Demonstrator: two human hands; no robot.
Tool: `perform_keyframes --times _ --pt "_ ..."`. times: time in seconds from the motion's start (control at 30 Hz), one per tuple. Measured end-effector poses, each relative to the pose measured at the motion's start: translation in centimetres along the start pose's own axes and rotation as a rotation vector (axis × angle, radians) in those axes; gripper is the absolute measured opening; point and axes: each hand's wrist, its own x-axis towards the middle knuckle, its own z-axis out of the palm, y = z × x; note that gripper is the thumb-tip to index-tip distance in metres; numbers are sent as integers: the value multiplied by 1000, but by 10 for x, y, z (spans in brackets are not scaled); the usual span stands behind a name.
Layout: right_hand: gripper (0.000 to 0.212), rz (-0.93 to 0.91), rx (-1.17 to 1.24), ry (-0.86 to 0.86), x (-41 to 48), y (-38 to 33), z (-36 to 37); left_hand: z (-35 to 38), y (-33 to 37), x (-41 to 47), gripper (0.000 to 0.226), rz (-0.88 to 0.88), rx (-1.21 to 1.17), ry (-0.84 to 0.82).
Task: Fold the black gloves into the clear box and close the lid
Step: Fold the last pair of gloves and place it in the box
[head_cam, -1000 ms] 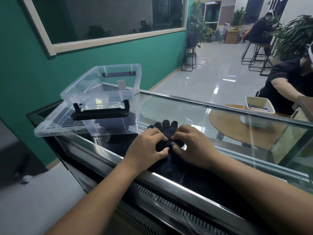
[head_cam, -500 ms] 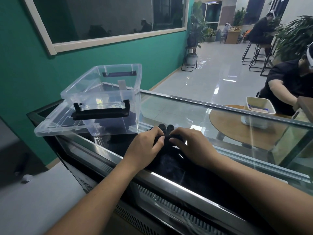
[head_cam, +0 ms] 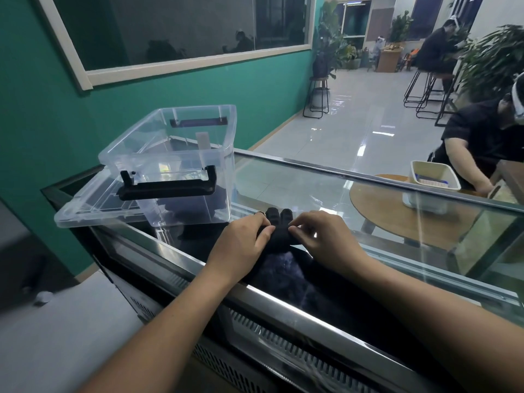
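Nearest the camera, along the metal front edge of the glass-topped table (head_cam: 368, 194), both forearms are reaching forward and the two hands are meeting over the black gloves (head_cam: 279, 222). Left hand (head_cam: 241, 245) is pressing down on the left side of the fabric, fingers curled, thumb tip touching the dark roll; right hand (head_cam: 326, 239) is pinching the right side between thumb and forefinger. The hands are sitting just beside each other, not clasped together, each gripping cloth. Judgement: the folding step is under way, with the cuff end being turned or rolled toward the fingertips; nothing is being carried to the box yet. The gloves are lying flat on the glass, long axis running away from the person, glove fingers pointing at the far edge and only their tips showing past the knuckles. Whether one glove or a stacked pair is under the hands cannot be told. Next move is likely calling for finishing the fold, holding it shut with one hand, then lifting it leftward and up over the wall. Further off to the left, the clear box (head_cam: 175, 154) is standing open and upright, black handle facing the person, a dark shape showing through its base. Its lid (head_cam: 93, 211) is lying flat partly beneath it, well apart from the rim.
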Motion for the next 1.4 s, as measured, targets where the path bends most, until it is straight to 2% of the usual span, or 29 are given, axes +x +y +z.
perform_keyframes --times 0.17,0.27,0.37,0.43,0.53,0.73,1.2,1.4 --pt "9 -1 12 46 -1 3 2 -2 4 -5 13 63 119 94" --pt "13 -76 -32 23 -2 0 1 -4 5 -6 9 166 146 127" --pt "25 -168 -93 -24 -4 -2 0 -2 5 -5 11 235 176 126" --pt "25 -193 -103 -46 -5 -3 -2 -3 8 -5 13 220 171 96" --pt "16 -196 -91 -99 -7 -6 -5 -4 11 -5 28 167 177 7" --pt "27 -180 -129 -175 -6 -8 -4 -3 9 -3 29 132 169 -22" --pt "30 -55 97 -44 -6 -5 -4 -10 13 -7 9 15 -20 6" --pt "10 -37 86 60 -2 2 0 -7 8 -3 11 -19 -19 26"
